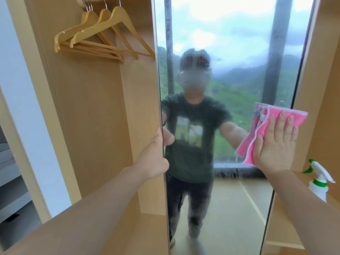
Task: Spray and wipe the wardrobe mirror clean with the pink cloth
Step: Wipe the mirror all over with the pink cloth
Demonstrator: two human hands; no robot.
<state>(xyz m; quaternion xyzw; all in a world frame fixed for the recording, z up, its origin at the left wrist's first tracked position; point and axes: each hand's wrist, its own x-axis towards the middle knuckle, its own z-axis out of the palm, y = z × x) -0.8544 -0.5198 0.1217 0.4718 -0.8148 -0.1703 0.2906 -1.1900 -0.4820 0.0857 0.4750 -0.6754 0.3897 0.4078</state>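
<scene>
Pink cloth (265, 129), folded over, sits flat against the right side of the wardrobe mirror (230, 74) under the right hand (274, 142), whose fingers (279, 124) are straight and slightly spread, pressing it to the glass. The left hand (156, 157) grips the mirror door's left edge, thumb on the glass side and the other fingers wrapped behind out of sight, so the door is braced. A hazy film of spray shows over the middle of the glass, so the step in hand looks like the wiping. To do it well, the palm should keep even pressure and sweep in overlapping passes across the fogged patch, turning the cloth to a dry face when it streaks. The spray bottle (320, 181) stands on a shelf at the right, just beside the mirror's right edge.
</scene>
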